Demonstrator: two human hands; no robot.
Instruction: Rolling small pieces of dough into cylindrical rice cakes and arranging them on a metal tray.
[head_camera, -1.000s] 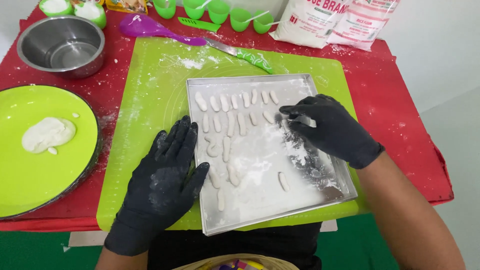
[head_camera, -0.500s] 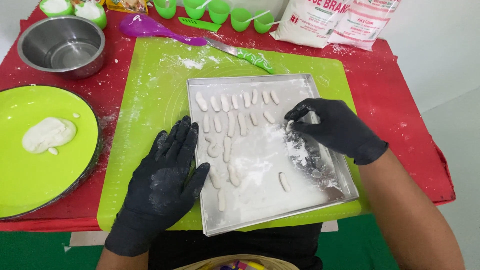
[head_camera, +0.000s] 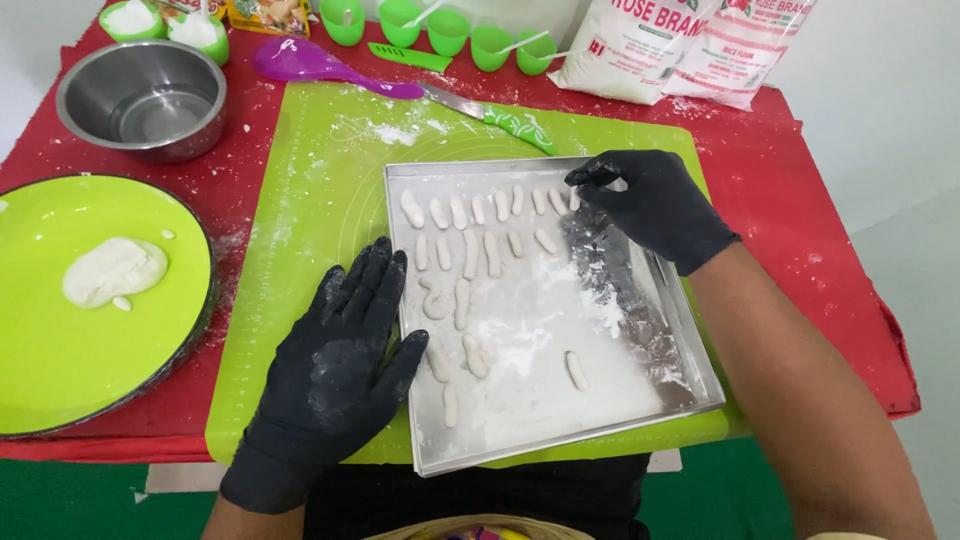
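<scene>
R hand (head_camera: 655, 205), black glove, fingertips pinched together over the far-right corner of the square floured metal tray (head_camera: 690, 375), by the last small white dough stick (head_camera: 574, 199) of the far row; can't tell if it's gripped. L hand (head_camera: 335, 355) flat, fingers spread, on the light-green silicone mat (head_camera: 300, 220), touching the tray's left edge. Risk: soft sticks close-packed, so a careless pinch could squash or fuse them.
</scene>
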